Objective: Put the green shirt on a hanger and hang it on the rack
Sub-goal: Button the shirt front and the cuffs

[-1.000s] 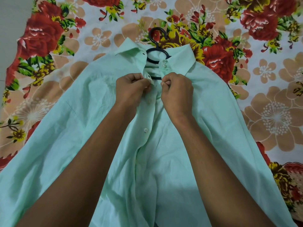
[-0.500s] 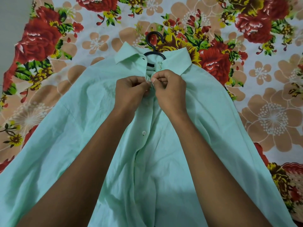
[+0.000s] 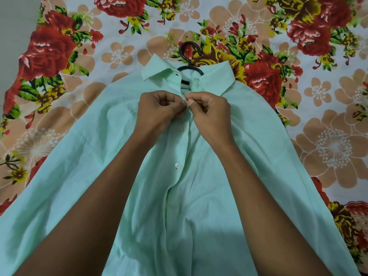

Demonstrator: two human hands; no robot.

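Observation:
The mint green shirt (image 3: pixel 199 196) lies spread flat, front up, on a flowered bedsheet, collar toward the far side. A black hanger (image 3: pixel 189 56) sits inside it; only its hook and neck show above the open collar. My left hand (image 3: pixel 157 110) pinches the left edge of the button placket just below the collar. My right hand (image 3: pixel 209 112) pinches the right edge against it, thumb and finger tips meeting at a button. Two buttons lower down the placket are visible. The rack is not in view.
The flowered bedsheet (image 3: pixel 328 136) with red roses and peach blooms covers the whole surface around the shirt. A plain grey strip (image 3: pixel 12 36) of floor or wall shows at the upper left.
My hands have closed together on the placket, drawing the two front edges shut below the collar. The view has shifted slightly, so collar and hanger hook sit a little lower in frame.

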